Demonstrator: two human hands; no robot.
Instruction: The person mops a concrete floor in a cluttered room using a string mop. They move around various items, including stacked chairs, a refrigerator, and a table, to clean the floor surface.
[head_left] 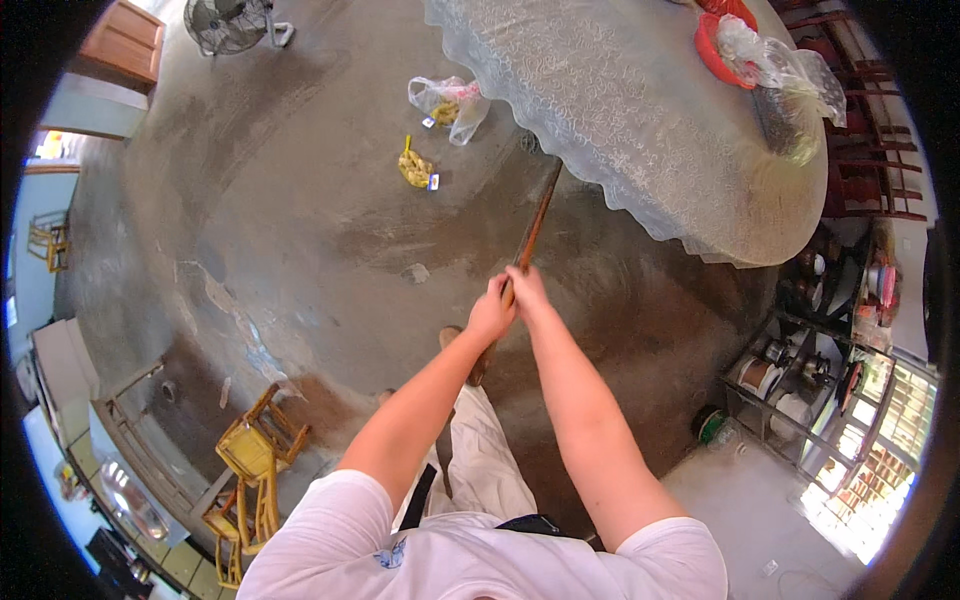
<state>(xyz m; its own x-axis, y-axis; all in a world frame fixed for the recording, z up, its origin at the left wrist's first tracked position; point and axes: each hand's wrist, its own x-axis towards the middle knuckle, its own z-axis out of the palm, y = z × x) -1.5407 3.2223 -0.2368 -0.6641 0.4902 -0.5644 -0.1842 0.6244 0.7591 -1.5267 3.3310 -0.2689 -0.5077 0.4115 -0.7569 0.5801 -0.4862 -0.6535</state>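
Note:
Both hands grip a long brown wooden stick (536,222), likely a broom handle. My left hand (489,313) holds its near end, and my right hand (527,287) clasps it just above. The stick runs away from me and its far end vanishes under the edge of a round table (640,150) draped in a pale lace-patterned cloth. On the concrete floor (300,220) beyond lie a yellow scrap of litter (414,168) and a crumpled clear plastic bag (450,104). A small pale scrap (417,272) sits nearer my feet.
A red bowl (715,45) and a clear plastic bag (785,70) rest on the table. Dark wooden chairs (865,150) stand at the right, a metal rack with pots (800,390) lower right, small yellow wooden chairs (255,450) lower left, a floor fan (228,22) far back.

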